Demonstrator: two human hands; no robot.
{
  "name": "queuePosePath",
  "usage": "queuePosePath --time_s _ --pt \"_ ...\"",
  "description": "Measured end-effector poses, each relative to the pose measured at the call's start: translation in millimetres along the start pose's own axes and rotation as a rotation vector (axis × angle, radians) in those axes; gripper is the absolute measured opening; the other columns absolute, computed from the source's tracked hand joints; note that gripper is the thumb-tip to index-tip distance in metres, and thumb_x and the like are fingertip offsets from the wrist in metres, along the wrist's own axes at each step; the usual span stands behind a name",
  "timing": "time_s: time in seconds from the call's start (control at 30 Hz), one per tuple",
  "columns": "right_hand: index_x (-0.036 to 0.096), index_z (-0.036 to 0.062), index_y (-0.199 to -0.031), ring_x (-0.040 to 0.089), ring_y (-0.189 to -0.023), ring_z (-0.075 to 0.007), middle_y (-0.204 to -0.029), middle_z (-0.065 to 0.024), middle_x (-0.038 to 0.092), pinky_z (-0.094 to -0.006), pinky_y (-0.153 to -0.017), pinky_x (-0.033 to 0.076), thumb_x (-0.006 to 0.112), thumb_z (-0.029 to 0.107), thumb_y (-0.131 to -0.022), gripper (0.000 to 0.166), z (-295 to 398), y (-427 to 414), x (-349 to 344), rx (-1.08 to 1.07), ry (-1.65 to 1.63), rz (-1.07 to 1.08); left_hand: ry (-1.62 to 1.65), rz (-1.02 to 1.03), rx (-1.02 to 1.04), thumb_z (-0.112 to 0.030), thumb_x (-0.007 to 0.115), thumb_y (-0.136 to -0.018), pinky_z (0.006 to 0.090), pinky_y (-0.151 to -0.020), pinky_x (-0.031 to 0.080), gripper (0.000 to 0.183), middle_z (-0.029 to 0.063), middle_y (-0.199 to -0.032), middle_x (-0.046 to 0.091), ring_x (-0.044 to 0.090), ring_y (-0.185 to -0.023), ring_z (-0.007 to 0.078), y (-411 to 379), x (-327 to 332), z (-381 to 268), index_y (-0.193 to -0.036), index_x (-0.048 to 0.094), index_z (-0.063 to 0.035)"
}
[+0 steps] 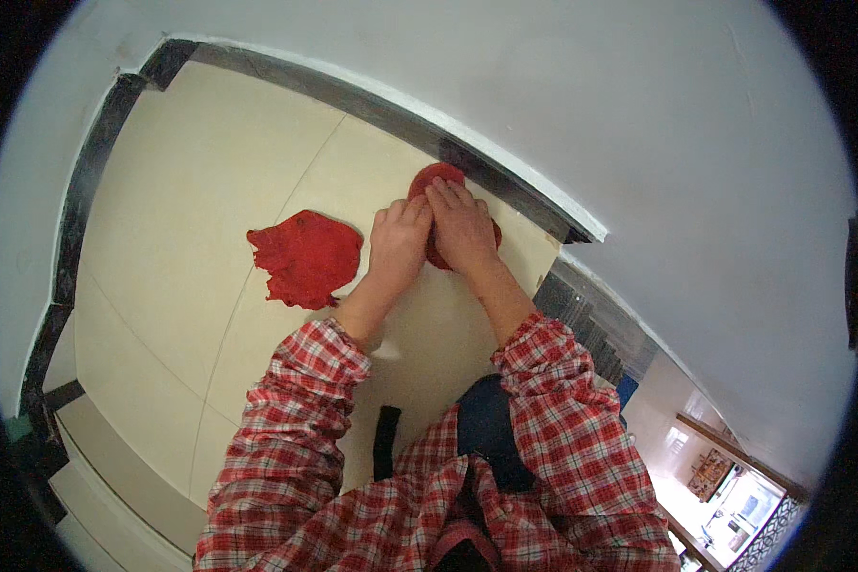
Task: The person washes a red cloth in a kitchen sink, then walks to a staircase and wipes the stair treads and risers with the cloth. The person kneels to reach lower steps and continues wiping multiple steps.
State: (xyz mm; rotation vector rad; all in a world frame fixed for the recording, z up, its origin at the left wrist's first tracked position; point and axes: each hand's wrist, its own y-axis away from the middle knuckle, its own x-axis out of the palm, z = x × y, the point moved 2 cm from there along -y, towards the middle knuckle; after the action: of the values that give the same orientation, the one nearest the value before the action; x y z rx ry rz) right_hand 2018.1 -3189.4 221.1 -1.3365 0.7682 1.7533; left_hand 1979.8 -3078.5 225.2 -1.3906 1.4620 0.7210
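Both my hands are together over a folded or bunched red cloth point(435, 176) on the pale tiled floor, close to the dark skirting. My right hand point(463, 227) lies across its top, fingers close together and pressing down. My left hand point(400, 239) meets it from the left, its fingers bent at the cloth's left edge and touching the right fingers. Much of this cloth is hidden beneath the hands. To the left, a second red cloth point(307, 257) with ragged edges lies spread flat on the floor, apart from the first.
Dark skirting point(329, 93) runs along the foot of the grey-white wall point(579, 107). Steps point(121, 457) drop away at lower left. A black strip point(385, 443) is near my body. At lower right, beyond the wall's end, a bright area point(743, 504) is visible.
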Motion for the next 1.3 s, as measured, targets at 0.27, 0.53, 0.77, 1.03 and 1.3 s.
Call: queuePosePath --time_s 0.27,0.53,0.77,1.03,1.3 --pt "0.05 0.0026 -0.125 0.044 -0.122 -0.0264 -0.136 -0.0116 0.045 -0.0468 -0.092 0.04 0.047 0.016 -0.085 0.042 42 96 15 -0.123 0.028 0.034 -0.151 0.061 0.141 -0.011 0.054 -0.075 0.0406 -0.091 0.039 0.04 0.0107 -0.114 0.058 0.056 -0.099 0.0241 100 -1 -17 -0.114 0.057 -0.0016" --pt "0.048 0.0029 -0.128 0.041 -0.125 -0.028 -0.139 -0.0118 0.042 -0.048 -0.095 0.038 0.046 0.018 -0.087 0.043 21 42 8 0.009 0.025 0.112 -0.092 0.32 -0.112 -0.01 0.052 -0.077 0.0421 -0.092 0.036 0.033 0.0099 -0.111 0.06 0.055 -0.1 0.0237 34 -5 -14 -0.108 0.059 -0.0013" --pt "0.048 0.005 -0.127 0.042 -0.124 -0.0263 -0.139 -0.0101 0.042 -0.0478 -0.096 0.036 0.045 0.019 -0.088 0.042 13 19 0 0.052 0.07 0.067 -0.084 -0.074 0.056 -0.01 0.051 -0.077 0.0413 -0.086 0.037 0.027 0.008 -0.104 0.06 0.055 -0.098 0.0234 19 3 -7 -0.103 0.059 -0.0036" --pt "0.058 0.0048 -0.114 0.046 -0.118 -0.0271 -0.135 -0.0085 0.047 -0.0445 -0.092 0.039 0.053 0.014 -0.08 0.036 42 114 13 -0.187 -0.03 0.069 -0.04 0.102 0.028 -0.011 0.058 -0.074 0.0423 -0.087 0.038 0.033 0.0084 -0.11 0.06 0.055 -0.097 0.0225 128 0 -36 -0.106 0.06 -0.0043" --pt "0.048 0.0026 -0.123 0.046 -0.118 -0.0324 -0.135 -0.0139 0.046 -0.047 -0.094 0.037 0.054 0.012 -0.08 0.045 13 88 17 0.075 0.003 -0.04 -0.046 -0.129 0.049 -0.016 0.068 -0.071 0.0495 -0.093 0.034 0.046 0.0092 -0.125 0.054 0.05 -0.113 0.0267 105 -57 25 -0.116 0.058 -0.0123"
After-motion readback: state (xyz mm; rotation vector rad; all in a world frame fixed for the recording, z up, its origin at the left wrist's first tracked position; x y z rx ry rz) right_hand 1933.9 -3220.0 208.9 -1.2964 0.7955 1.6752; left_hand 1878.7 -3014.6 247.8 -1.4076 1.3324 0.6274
